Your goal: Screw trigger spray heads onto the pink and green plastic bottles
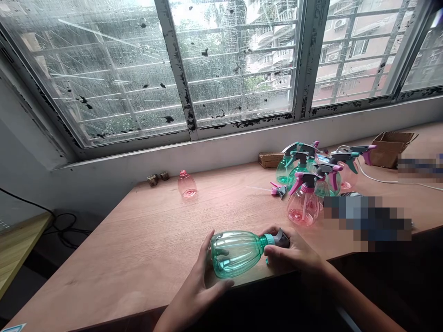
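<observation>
1. The green bottle (237,252) lay on its side at the table's (138,240) near edge, where its round body could roll.
2. Your left hand (197,288) cupped its base, fingers curled against the plastic, seemingly to steady it.
3. Your right hand (294,256) had its fingers wrapped round the grey spray head (281,238) at the neck.
4. The assembled sprayers (311,180) stood grouped at the far right, well apart from your hands.

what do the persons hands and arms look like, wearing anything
The left hand and right hand are bare, with no gloves, rings or markings to be seen. The forearms are bare too: no sleeve, watch or band shows as far as the picture's lower edge.
</observation>
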The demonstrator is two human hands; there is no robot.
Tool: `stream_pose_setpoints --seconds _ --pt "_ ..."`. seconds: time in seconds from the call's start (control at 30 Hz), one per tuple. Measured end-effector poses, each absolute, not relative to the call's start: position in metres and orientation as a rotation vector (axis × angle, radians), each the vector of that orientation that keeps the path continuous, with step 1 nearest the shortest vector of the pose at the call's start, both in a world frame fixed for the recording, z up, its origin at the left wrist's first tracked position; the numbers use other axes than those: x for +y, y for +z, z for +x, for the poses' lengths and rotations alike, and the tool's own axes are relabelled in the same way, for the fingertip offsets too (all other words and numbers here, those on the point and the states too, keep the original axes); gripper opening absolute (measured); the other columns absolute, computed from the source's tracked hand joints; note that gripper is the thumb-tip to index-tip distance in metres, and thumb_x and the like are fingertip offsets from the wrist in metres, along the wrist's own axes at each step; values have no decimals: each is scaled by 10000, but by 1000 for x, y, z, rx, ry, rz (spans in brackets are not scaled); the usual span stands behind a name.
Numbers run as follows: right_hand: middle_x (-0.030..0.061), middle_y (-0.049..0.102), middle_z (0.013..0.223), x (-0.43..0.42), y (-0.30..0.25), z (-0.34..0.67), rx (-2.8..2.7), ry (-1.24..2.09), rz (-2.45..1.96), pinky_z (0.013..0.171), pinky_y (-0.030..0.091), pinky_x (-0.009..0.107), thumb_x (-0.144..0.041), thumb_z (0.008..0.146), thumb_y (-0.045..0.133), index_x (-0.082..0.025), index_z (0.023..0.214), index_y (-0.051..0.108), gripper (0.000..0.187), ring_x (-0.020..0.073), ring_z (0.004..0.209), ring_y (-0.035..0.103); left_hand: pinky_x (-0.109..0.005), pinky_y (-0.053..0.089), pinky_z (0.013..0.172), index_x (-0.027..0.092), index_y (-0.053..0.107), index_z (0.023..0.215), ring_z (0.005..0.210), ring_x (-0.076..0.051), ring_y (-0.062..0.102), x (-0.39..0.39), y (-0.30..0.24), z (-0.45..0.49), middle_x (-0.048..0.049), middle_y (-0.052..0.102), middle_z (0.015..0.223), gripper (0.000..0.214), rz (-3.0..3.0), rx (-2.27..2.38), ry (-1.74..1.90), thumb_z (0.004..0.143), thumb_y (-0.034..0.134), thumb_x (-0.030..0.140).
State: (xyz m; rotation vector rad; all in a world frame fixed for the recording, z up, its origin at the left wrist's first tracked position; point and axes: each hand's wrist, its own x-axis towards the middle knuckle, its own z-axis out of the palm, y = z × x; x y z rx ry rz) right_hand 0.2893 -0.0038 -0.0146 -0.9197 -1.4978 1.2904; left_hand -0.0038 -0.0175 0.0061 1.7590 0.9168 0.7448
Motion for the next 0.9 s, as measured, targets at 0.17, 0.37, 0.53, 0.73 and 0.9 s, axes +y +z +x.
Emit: stream_pose_setpoints --seconds 0.17,0.37,0.53,0.73,0.9 --pt "11 734 733 -5 -16 290 -1492 1313 -920 626 552 273 -424 801 789 -162 1041 635 387 179 634 706 -534 228 1221 403 45 1565 1466 -331 330 -18 4 -4 -75 235 1649 904 1784 923 777 919 661 256" --pt "20 736 741 -4 -15 290 -1501 1300 -940 625 558 287 -452 798 782 -167 1035 636 399 191 639 711 -528 256 1213 412 -28 1564 1457 -309 364 -18 5 -3 -72 296 1633 908 1719 882 744 948 625 283" --pt "26 735 743 -4 -13 290 -1526 1264 -931 621 562 283 -456 803 775 -162 1021 643 389 190 636 709 -530 261 1215 400 23 1572 1477 -337 318 -16 2 -6 -67 220 1663 930 1696 885 772 916 677 326" --pt "17 731 729 -5 -15 290 -1505 1275 -908 607 560 277 -456 802 779 -165 1024 640 392 183 611 704 -527 204 1239 361 183 1569 1504 -333 249 -16 1 -6 -54 238 1660 806 1761 974 788 925 668 342" --pt "32 741 744 -4 -14 290 -1531 1246 -928 609 567 286 -468 802 775 -161 1031 644 404 197 625 713 -524 237 1228 410 100 1567 1485 -310 305 -17 3 -3 -41 261 1651 860 1751 912 799 929 662 279"
